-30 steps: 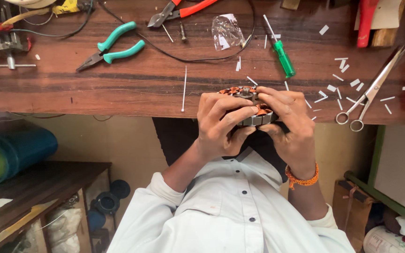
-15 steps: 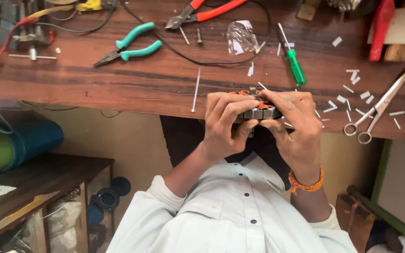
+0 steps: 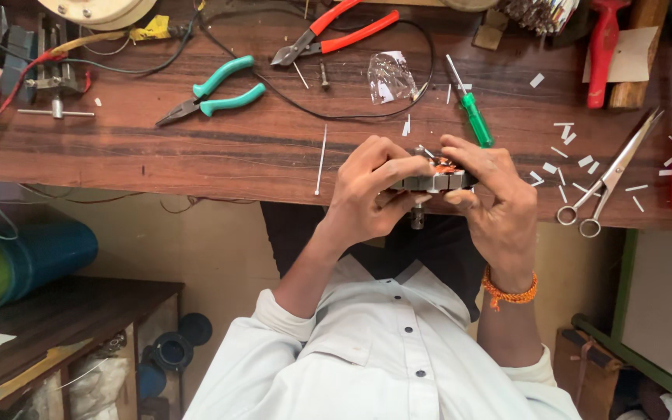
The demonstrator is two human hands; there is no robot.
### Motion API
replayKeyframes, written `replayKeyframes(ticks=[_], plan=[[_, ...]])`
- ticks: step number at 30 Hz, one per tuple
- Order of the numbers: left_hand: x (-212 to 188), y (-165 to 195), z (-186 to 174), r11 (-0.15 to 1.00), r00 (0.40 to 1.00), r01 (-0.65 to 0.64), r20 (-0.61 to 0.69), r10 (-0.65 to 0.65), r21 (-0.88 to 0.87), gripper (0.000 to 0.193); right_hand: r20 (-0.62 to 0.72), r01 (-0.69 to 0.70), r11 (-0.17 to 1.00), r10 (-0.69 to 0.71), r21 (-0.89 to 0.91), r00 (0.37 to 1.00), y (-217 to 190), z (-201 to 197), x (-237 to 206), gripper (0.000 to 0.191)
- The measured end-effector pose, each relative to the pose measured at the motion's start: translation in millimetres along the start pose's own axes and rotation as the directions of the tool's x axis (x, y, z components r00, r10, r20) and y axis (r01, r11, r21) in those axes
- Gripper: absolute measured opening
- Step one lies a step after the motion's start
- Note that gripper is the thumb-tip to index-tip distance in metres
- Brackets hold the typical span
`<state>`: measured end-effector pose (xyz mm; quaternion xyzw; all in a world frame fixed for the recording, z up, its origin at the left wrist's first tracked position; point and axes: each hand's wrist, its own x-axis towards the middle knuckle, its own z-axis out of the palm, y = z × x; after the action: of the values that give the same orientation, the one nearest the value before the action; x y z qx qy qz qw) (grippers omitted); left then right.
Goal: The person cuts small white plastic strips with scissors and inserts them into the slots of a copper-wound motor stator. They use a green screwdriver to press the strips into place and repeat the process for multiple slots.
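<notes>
You held the small wound core in the air at the near edge of the wooden bench, just above its rim. Your left hand was closed around its left end, fingers curled over the top. Your right hand gripped the right end, with the forefinger pressed on the copper-coloured winding.

Status, as judged:
- Winding wire already sat in the grey laminated core, so the work appeared to be part done.
- Your fingers covered most of the slots, so how much remained could not be told.

Surroundings:
- Cut white slips lay scattered to the right, near the scissors.
- A green screwdriver lay just beyond your hands.
- Green-handled pliers, red-handled cutters and a black wire lay further back.

Nothing stood between your hands and the core; the loose slips were the nearest clutter
</notes>
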<state>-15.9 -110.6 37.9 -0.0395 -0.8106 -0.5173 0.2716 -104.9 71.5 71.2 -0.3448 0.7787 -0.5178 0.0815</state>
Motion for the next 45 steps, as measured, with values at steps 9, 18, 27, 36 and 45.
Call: replayKeyframes(ticks=[9, 18, 27, 36, 45], plan=[[3, 6, 12, 0.998, 0.996, 0.017, -0.087, -0.011, 0.064, 0.048, -0.079, 0.021, 0.996, -0.015, 0.082, 0.997, 8, 5, 2, 0.059], [-6, -11, 10, 0.986, 0.992, 0.075, -0.085, -0.088, -0.152, 0.056, -0.105, 0.144, 0.989, -0.145, -0.024, 0.984, 22, 6, 1, 0.064], [7, 4, 9, 1.000, 1.000, -0.008, -0.004, 0.008, 0.001, 0.058, -0.224, 0.343, 0.917, -0.385, -0.205, 0.895, 54, 21, -27, 0.041], [28, 24, 0, 0.963, 0.983, -0.121, 0.165, 0.082, 0.242, 0.059, -0.307, 0.305, 0.925, -0.366, -0.228, 0.878, 77, 39, -42, 0.034], [32, 38, 14, 0.983, 0.995, 0.027, 0.086, -0.043, 0.184, 0.049, -0.491, 0.193, 0.979, -0.137, 0.066, 0.861, 54, 51, -38, 0.023]])
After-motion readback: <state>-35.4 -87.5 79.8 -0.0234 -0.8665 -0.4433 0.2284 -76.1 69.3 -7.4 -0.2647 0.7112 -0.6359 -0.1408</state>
